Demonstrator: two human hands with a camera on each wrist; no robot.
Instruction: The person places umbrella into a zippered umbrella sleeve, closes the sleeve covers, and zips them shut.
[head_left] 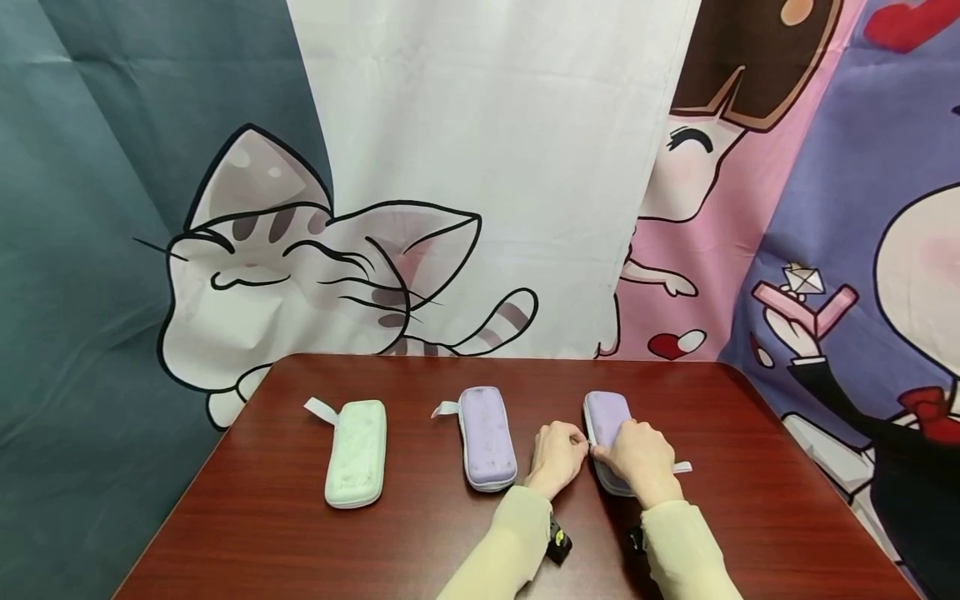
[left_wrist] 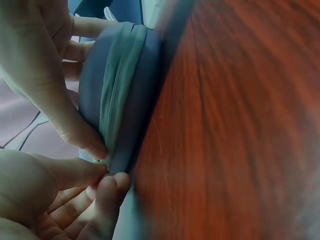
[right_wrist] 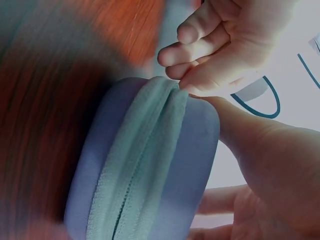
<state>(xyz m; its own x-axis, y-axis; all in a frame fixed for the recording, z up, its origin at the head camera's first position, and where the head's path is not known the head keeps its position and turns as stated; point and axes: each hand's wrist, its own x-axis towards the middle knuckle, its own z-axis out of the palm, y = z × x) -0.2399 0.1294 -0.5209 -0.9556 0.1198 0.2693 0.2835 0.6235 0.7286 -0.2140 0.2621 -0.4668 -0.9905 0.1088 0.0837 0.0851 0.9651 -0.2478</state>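
Note:
My right hand (head_left: pixel 643 454) lies over the rightmost purple zippered case (head_left: pixel 606 408) and grips it across its width. The thumb bears on the case's left side, at the zipper. On that same side my left hand (head_left: pixel 557 457) pinches the zipper pull with thumb and forefinger; the fingertips mostly hide it. In the left wrist view, the pale zipper band (left_wrist: pixel 120 75) runs along the case's side up to both thumbs. From the right wrist, the zipper teeth (right_wrist: pixel 131 185) look closed along the visible stretch. The case rests on the table.
A second purple case (head_left: pixel 487 437) lies left of my left hand, its white strap (head_left: pixel 446 408) pointing left. Farther left is a pale green case (head_left: pixel 356 454) with a similar strap. All lie on the red-brown wooden table (head_left: pixel 247 517). A printed cloth (head_left: pixel 495 125) hangs behind the table.

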